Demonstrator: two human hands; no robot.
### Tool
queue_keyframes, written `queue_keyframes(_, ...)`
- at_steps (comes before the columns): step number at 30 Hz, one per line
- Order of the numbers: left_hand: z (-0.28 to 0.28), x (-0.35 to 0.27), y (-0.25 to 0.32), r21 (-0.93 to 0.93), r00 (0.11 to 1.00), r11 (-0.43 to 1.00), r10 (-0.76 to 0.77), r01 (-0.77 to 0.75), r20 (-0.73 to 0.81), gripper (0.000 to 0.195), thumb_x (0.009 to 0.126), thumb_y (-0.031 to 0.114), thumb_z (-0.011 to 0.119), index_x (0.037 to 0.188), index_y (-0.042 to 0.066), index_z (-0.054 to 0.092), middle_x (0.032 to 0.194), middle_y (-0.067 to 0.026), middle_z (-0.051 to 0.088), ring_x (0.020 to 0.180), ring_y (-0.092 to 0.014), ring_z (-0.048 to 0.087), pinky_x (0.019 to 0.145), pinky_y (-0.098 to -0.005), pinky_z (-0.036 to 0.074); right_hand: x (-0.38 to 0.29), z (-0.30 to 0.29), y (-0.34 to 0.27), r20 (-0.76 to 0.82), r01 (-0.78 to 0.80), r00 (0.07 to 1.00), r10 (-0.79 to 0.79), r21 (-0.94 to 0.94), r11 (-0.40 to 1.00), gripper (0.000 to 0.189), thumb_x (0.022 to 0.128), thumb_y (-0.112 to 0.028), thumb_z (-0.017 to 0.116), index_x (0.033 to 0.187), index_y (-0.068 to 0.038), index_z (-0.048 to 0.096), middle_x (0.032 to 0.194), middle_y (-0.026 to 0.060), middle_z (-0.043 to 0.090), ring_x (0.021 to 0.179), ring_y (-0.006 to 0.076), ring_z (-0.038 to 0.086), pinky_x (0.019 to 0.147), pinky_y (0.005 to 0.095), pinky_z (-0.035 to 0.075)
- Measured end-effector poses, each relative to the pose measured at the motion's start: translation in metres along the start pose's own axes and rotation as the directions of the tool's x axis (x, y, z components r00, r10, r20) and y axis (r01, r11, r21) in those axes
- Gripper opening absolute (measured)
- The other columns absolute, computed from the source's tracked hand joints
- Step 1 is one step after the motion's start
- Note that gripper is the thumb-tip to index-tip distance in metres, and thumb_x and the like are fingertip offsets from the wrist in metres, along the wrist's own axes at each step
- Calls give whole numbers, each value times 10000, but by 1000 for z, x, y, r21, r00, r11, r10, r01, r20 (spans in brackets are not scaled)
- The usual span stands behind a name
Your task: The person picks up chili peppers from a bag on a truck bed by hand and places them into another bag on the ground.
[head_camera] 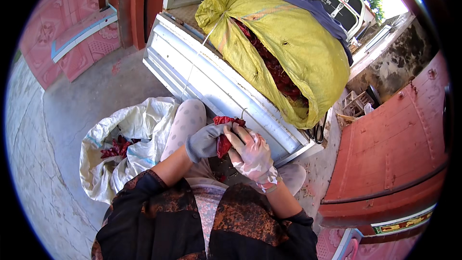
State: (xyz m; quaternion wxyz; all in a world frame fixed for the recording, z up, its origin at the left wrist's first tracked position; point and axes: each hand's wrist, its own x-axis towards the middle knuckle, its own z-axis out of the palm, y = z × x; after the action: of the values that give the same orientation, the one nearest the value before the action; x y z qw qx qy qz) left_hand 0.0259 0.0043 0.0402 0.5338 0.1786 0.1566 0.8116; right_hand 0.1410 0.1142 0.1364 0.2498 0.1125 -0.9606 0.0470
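My left hand (205,141), in a grey knitted glove, is closed around several dried red chili peppers (224,146) in front of my knees. My right hand (255,156), in a pink and white camouflage glove, pinches the same peppers near their stems. One thin stem sticks up above the fingers. Left of my leg stands a white woven sack (144,117), its mouth wide, with dried peppers (117,147) inside. Ahead, a bulging yellow woven sack (310,47) lies on a truck bed; red peppers (276,66) show through its long slit.
The white metal side panel (216,86) of the truck bed is close before my knees. A string (189,70) hangs over it from the yellow sack. A dark blue cloth (299,1) covers the sack's far side. A red metal door (386,144) stands at right.
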Motion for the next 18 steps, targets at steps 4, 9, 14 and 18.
queue_keyframes(4,15,-2,5,159,998,987,-20,29,-57,225,900,122,569,1092,5,578,990,-92,649,851,-153,637,771,-295,527,-11,-5,13,6,-212,970,242,502,839,338,786,-42,605,1118,-94,632,1085,100,630,844,251,634,746,340,518)
queue_keyframes(9,6,7,-3,500,995,866,29,21,-92,165,868,87,580,1006,-2,600,803,-74,644,690,-148,619,638,-271,513,-7,12,35,136,-459,789,599,779,428,256,841,-53,632,1094,-15,640,824,63,614,731,97,556,679,229,457)
queue_keyframes(14,-1,9,-13,572,979,814,184,-100,-91,158,869,50,546,1004,3,614,887,-9,635,791,-87,576,694,-238,474,1,0,34,382,-523,793,475,826,211,240,853,-82,648,1046,57,616,894,64,643,769,85,562,708,199,447)
queue_keyframes(18,2,8,-12,548,990,836,85,-11,-111,172,871,83,584,1024,6,607,895,4,626,791,-65,557,714,-237,463,-1,-1,28,372,-525,725,579,843,116,109,861,-30,620,914,65,608,945,84,661,816,87,594,747,207,468)
